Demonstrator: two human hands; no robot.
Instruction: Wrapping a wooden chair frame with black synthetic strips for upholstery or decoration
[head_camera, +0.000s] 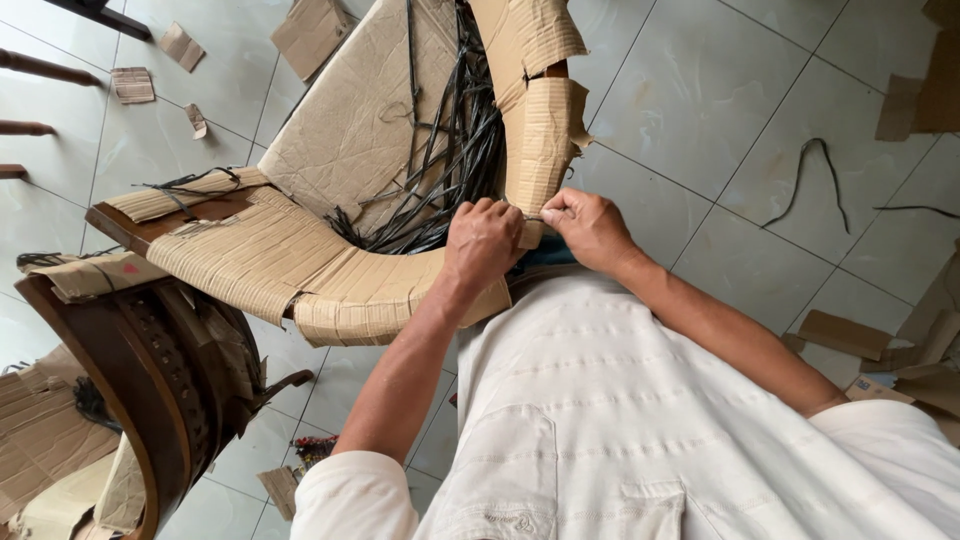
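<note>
A curved wooden furniture frame wrapped in corrugated cardboard (290, 270) lies across my lap, with a bundle of black plastic straps (455, 150) lying in its hollow. My left hand (482, 243) grips the cardboard edge at the near bend of the frame, fingers curled closed. My right hand (588, 228) pinches a thin strap or strip (533, 216) stretched between both hands against the torn cardboard wrap (540, 130). Both hands are close together, almost touching.
A second dark wooden curved piece (150, 380) with cardboard stands at lower left. Torn cardboard scraps (900, 350) lie on the tiled floor at right and upper left. A loose black strap (810, 175) lies on the tiles at right. Wooden legs (30, 70) show at far left.
</note>
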